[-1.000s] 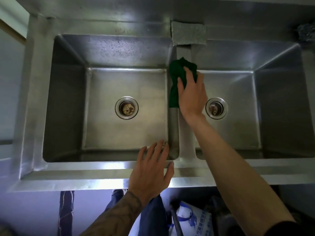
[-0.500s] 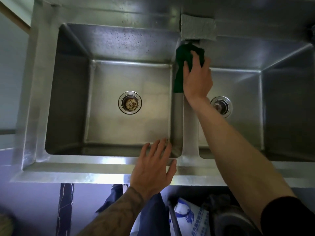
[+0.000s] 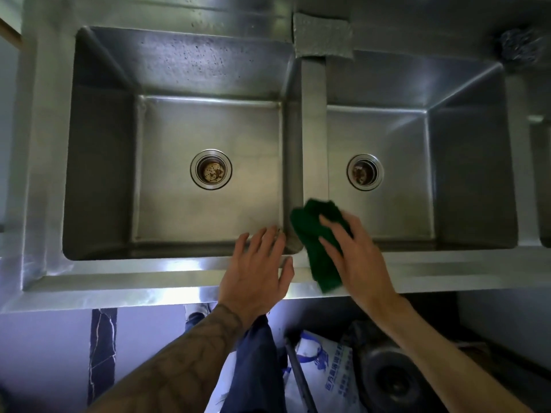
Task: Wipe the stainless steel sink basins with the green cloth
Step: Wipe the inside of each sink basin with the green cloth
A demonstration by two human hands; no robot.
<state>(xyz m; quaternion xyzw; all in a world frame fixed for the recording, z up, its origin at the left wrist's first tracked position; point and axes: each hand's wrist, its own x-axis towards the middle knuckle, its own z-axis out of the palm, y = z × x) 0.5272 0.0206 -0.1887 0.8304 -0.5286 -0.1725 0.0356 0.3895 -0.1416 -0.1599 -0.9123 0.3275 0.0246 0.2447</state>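
Note:
The stainless steel sink has a left basin [image 3: 98, 162] and a right basin [image 3: 471, 180], parted by a narrow steel divider [image 3: 314, 129]. My right hand [image 3: 357, 257] presses the dark green cloth [image 3: 316, 242] flat on the near end of that divider, where it meets the front rim [image 3: 134, 274]. The cloth hangs over the rim's near edge. My left hand [image 3: 256, 269] lies flat on the front rim beside it, fingers spread, holding nothing. Each basin has a round drain, the left drain [image 3: 211, 169] and the right drain [image 3: 364, 172].
A grey sponge pad [image 3: 322, 35] lies on the back rim above the divider. A steel wool ball [image 3: 520, 46] sits at the back right corner. Below the sink are a white printed bag [image 3: 319, 371] and dark round gear [image 3: 390, 380].
My right hand has dragged the green cloth along the divider from its far end near the sponge pad down to the front rim. My left hand has stayed on the rim.

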